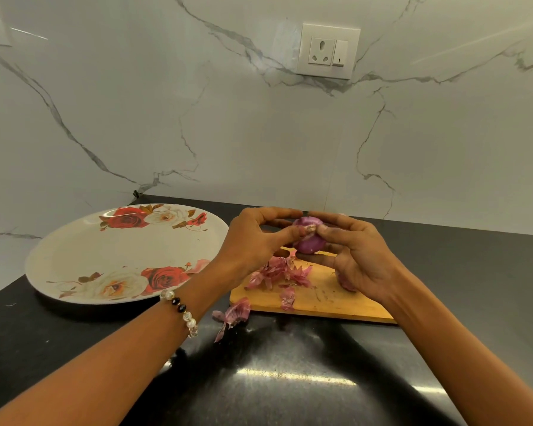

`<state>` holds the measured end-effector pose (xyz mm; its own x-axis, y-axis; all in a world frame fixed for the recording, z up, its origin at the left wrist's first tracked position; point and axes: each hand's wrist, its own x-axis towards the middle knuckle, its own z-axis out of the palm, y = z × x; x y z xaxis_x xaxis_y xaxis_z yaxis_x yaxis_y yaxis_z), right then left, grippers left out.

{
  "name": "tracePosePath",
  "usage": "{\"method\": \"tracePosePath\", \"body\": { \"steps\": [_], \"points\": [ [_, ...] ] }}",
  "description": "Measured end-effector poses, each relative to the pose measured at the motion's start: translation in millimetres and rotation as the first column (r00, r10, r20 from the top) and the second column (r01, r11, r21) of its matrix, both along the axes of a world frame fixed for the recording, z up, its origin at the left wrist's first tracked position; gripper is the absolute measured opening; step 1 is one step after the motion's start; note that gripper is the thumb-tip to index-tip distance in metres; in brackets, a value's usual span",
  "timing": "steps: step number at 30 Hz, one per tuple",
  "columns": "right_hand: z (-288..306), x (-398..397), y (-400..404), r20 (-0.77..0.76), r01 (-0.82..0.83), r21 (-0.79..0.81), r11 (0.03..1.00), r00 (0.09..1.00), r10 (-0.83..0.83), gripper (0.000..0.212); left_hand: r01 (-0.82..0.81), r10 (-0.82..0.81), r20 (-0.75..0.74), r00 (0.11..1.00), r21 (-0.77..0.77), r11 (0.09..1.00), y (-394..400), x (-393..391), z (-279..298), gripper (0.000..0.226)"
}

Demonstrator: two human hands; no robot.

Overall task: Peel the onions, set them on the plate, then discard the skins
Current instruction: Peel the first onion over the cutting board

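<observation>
Two hands are meeting above the far end of a wooden cutting board (317, 299), both clamped on one purple onion (309, 241). The left hand (253, 241) is curling around the onion's left side, its thumb and forefinger pinching at a pale bit near the top. The right hand (356, 256) is cupping the onion from the right and from below, its thumb pressing close against the left thumb. The onion is hanging in the air between them, not touching the board.

Loose pink skins (277, 273) are lying in a heap on the board just below the hands, and another scrap of skin (233, 315) is sitting on the dark desk (274, 379) at the board's near left corner. Something pink is showing under the right palm, too hidden to identify.

A flowered plate (83, 259) is resting on the desk to the left, beside the board, holding no onion. A beaded bracelet (182, 313) is circling the left wrist. A white socket (328, 50) is sitting on the marble wall (136, 103) far behind.
</observation>
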<state>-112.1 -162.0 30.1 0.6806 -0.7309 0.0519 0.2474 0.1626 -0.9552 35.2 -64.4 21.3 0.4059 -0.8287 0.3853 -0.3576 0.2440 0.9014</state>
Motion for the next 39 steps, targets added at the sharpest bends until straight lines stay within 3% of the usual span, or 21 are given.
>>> {"method": "tracePosePath", "body": {
  "steps": [10,15,21,26,32,39],
  "points": [
    [-2.2,1.1,0.5,-0.039,-0.005,-0.03,1.0,0.999,0.004,0.026,-0.092,0.093,0.073,0.993,-0.024,0.995,-4.5,2.6,-8.3,0.022],
    [-0.7,1.1,0.9,-0.016,-0.01,0.008,1.0,1.0,0.011,0.033,-0.13,0.133,0.03,0.991,-0.068,0.989,-3.5,5.9,-7.1,0.021],
    [2.8,-2.1,-2.1,0.009,-0.003,0.011,1.0,1.0,0.003,0.046,-0.051,0.061,0.103,0.993,-0.095,0.994,-3.9,2.0,-4.6,0.022],
    [-0.5,-1.2,-1.4,-0.042,-0.007,-0.037,0.999,0.999,0.006,0.027,-0.058,0.07,0.155,0.985,-0.078,0.995,-2.7,2.0,-6.5,0.018],
    [-2.5,-0.8,-0.8,-0.086,0.016,-0.065,0.998,0.996,-0.021,0.028,-0.078,0.085,0.243,0.966,-0.039,0.996,-2.4,0.5,-10.0,0.012],
    [-1.1,-0.1,-0.1,-0.063,0.006,-0.058,0.998,0.998,-0.01,0.028,-0.086,0.101,0.166,0.981,-0.095,0.992,-3.8,3.1,-8.2,0.021]
  ]
}}
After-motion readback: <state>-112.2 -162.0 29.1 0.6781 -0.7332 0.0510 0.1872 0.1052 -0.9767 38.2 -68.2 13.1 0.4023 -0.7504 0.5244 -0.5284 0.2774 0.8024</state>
